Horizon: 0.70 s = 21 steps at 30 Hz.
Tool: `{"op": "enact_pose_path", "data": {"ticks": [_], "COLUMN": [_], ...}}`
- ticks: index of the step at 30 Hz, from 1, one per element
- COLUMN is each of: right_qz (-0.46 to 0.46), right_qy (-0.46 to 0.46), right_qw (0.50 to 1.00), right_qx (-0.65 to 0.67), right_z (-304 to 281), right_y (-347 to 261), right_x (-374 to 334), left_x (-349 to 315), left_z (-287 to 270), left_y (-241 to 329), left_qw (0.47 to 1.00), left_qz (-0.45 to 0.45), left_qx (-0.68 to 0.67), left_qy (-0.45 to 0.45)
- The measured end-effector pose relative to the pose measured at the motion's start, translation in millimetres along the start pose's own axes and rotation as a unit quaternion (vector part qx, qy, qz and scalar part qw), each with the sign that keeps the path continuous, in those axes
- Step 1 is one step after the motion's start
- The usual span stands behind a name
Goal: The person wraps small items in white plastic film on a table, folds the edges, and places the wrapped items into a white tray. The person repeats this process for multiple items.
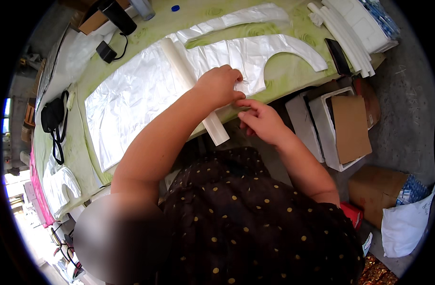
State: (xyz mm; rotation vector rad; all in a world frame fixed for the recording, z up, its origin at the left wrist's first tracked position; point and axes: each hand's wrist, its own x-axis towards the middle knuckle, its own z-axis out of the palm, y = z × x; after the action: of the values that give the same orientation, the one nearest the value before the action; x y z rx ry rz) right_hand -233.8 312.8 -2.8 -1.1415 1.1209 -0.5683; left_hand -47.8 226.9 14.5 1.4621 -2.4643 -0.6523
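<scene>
A shiny, creased sheet of white plastic film [127,109] is spread on the table, with a curved cut-out and a long arm at its right. Across it lies a long, flat white strip or roll [216,129], its near end jutting past the table edge. My left hand [221,86] rests over the film beside this strip, fingers bent and apart near the sheet's near edge. Just off the table edge, my right hand [262,122] has its index finger stretched toward my left thumb and its other fingers loosely curled. Nothing shows in either hand.
A black phone [338,56] and white rolls [345,40] lie at the far right. Foam boxes with cardboard [350,128] stand below the right edge. A black bag [55,114], an adapter [106,51] and a black cylinder [118,16] are on the left.
</scene>
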Motion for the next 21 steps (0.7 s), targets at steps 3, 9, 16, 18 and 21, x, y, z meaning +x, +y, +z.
{"op": "enact_pose_path", "data": {"ticks": [3, 9, 16, 18, 21], "right_qz": [-0.029, -0.295, -0.397, -0.306, -0.204], "right_qy": [0.064, 0.200, 0.163, 0.188, 0.347], "right_qw": [0.996, 0.921, 0.775, 0.761, 0.796], "right_qx": [0.048, -0.157, -0.464, -0.540, -0.452], "right_z": [-10.5, -11.1, -48.1, -76.3, -121.4], "right_y": [18.3, 19.0, -17.7, -22.9, -36.1], "right_x": [-6.3, -5.0, 70.0, 106.5, 138.7], "left_x": [13.9, 13.3, 11.7, 11.0, 8.2], "left_z": [-2.2, -11.2, -10.0, -8.3, -12.0], "left_y": [-0.3, 2.1, -6.3, -8.0, 0.3], "left_qw": [0.997, 0.987, 0.987, 0.988, 0.988], "left_qz": [-0.054, -0.137, -0.127, -0.127, -0.135], "left_qx": [-0.018, -0.078, -0.102, -0.085, -0.079], "left_qy": [-0.051, -0.032, 0.009, 0.015, -0.018]}}
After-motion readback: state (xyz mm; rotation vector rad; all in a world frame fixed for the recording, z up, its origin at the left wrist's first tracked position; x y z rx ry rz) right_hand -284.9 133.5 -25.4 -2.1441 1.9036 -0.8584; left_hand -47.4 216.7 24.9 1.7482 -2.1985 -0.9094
